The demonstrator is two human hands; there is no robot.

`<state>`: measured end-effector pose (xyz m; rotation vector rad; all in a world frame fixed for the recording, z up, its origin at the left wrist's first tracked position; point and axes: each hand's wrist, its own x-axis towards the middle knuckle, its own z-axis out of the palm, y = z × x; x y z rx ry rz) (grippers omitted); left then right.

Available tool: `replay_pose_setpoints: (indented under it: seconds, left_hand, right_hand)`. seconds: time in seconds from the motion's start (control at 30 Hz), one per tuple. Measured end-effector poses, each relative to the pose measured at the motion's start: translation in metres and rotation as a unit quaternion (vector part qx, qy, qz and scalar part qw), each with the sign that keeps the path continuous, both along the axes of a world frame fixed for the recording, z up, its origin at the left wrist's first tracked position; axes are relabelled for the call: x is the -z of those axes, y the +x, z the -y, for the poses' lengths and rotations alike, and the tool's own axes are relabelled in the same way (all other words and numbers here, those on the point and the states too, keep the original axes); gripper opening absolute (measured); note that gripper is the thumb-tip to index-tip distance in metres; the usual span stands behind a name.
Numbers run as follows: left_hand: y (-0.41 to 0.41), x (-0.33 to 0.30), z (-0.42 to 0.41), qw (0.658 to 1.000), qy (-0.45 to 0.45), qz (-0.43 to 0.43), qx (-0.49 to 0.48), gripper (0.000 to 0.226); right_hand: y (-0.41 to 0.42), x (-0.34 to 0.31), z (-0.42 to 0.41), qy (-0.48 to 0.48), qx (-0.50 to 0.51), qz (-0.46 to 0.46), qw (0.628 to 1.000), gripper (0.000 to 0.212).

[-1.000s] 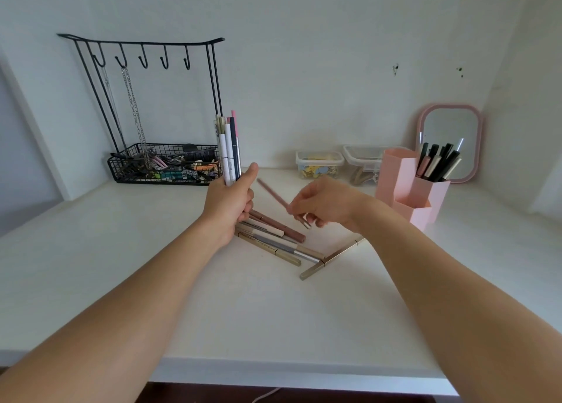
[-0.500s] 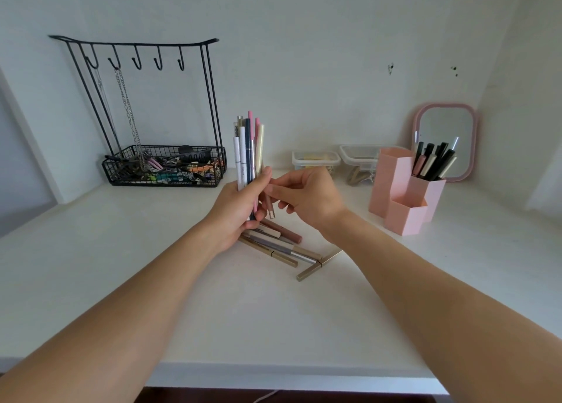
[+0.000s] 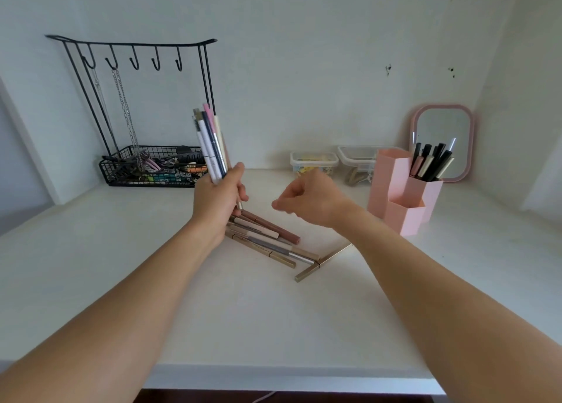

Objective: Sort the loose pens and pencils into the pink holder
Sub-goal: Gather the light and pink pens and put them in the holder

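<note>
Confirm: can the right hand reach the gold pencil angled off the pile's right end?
Probably yes. The right hand hovers close to the gold pencil, fingers curled, apparently empty. Nothing lies over the pencil, and the left hand, gripping its bundle, sits off at the pile's other end.

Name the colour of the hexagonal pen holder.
Pink; the holder shows best in the head view.

1 head view, downward (close).

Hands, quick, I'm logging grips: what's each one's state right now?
Left hand: grips the bundle of pens, upright.
Right hand: fingers curled, holding nothing visible.
</note>
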<state>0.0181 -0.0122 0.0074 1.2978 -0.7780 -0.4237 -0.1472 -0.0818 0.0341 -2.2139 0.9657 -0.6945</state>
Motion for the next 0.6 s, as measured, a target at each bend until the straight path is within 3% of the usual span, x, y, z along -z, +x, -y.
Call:
replay_pose_setpoints:
  seconds: [0.1,0.2,0.47,0.6]
  left_hand:
    - [0.002,-0.001,0.0,0.999,-0.002,-0.051,0.013,0.018]
    - [-0.002,0.0,0.001,0.998,0.003,-0.063,0.03,0.018]
    - [-0.001,0.003,0.002,0.993,0.021,-0.078,0.081,0.021]
    - [0.0,0.003,0.002,0.992,0.017,-0.085,0.09,0.025]
  right_hand:
    - [-0.008,0.001,0.001,0.004,-0.046,-0.14,0.989,0.023]
    - [-0.007,0.002,-0.002,0.008,-0.055,-0.176,0.983,0.025]
    - [-0.007,0.0,-0.002,0.079,-0.032,-0.2,0.976,0.045]
    - [-0.013,0.0,0.008,0.152,-0.032,-0.104,0.982,0.042]
